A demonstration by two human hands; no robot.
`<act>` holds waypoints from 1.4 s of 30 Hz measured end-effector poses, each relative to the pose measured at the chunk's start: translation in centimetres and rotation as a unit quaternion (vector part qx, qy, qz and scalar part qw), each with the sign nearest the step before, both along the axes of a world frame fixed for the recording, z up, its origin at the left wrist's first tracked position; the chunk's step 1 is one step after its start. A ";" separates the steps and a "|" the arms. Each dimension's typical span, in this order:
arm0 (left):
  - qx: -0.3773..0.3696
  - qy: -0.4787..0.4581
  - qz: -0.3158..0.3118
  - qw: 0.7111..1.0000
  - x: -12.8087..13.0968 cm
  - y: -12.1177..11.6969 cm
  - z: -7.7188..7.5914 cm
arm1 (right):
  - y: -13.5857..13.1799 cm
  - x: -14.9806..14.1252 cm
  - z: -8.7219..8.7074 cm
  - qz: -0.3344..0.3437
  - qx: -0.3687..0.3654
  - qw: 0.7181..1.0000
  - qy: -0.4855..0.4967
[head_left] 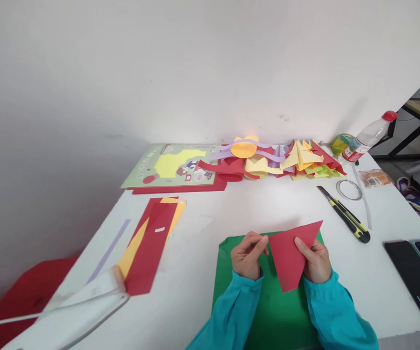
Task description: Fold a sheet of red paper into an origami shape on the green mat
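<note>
A red paper triangle is held up between both hands over a green sheet lying on the white table. My left hand pinches the triangle's left corner with thumb and fingers. My right hand grips its right edge, thumb on top. Both sleeves are teal.
Red and yellow paper strips lie to the left. A pile of folded coloured papers and a craft booklet sit at the back. On the right lie a utility knife, a tape ring, a bottle and two phones.
</note>
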State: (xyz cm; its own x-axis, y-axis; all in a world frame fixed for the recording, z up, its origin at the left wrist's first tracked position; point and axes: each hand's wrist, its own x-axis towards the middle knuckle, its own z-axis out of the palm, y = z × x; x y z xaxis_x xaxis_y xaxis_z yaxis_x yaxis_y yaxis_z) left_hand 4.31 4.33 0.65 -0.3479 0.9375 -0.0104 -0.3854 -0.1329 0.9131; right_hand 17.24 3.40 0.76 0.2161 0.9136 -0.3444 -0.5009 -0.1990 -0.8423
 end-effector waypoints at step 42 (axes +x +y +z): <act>-0.221 -0.081 -0.141 0.962 0.8 -1.0 2.7 | -0.4 0.0 0.1 0.040 0.023 0.996 -0.074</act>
